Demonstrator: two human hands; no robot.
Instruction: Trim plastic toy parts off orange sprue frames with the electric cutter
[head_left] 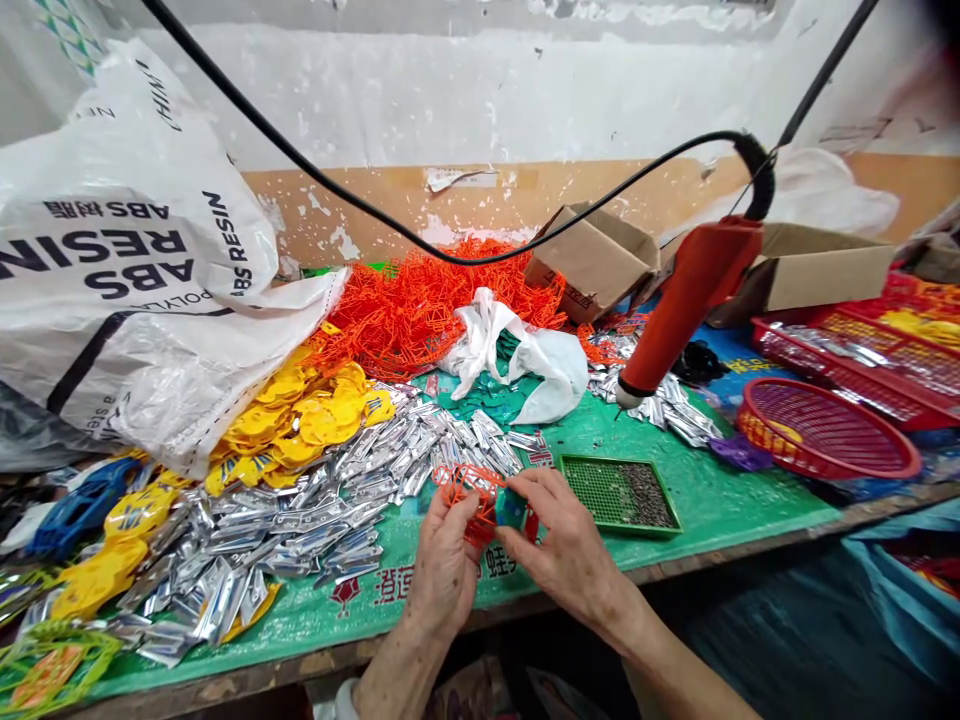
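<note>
My left hand (444, 570) is closed around an orange plastic lattice piece (466, 484) above the front of the table. From the right, my right hand (571, 540) pinches a small teal plastic part (511, 507) against that piece. A bit of red shows beside my right fingers, and I cannot make out what it belongs to. Shiny silver strips (360, 500) lie heaped to the left of my hands. Just right of my right hand is a green tray (592, 490) holding small dark screws (646, 492).
An orange-red electric screwdriver (686, 310) hangs from a black cable (315, 185) at the right. Yellow parts (300, 410), an orange lattice pile (420, 300) and a white resin sack (142, 260) crowd the left and back. Cardboard boxes (817, 265) and red baskets (832, 430) stand at the right.
</note>
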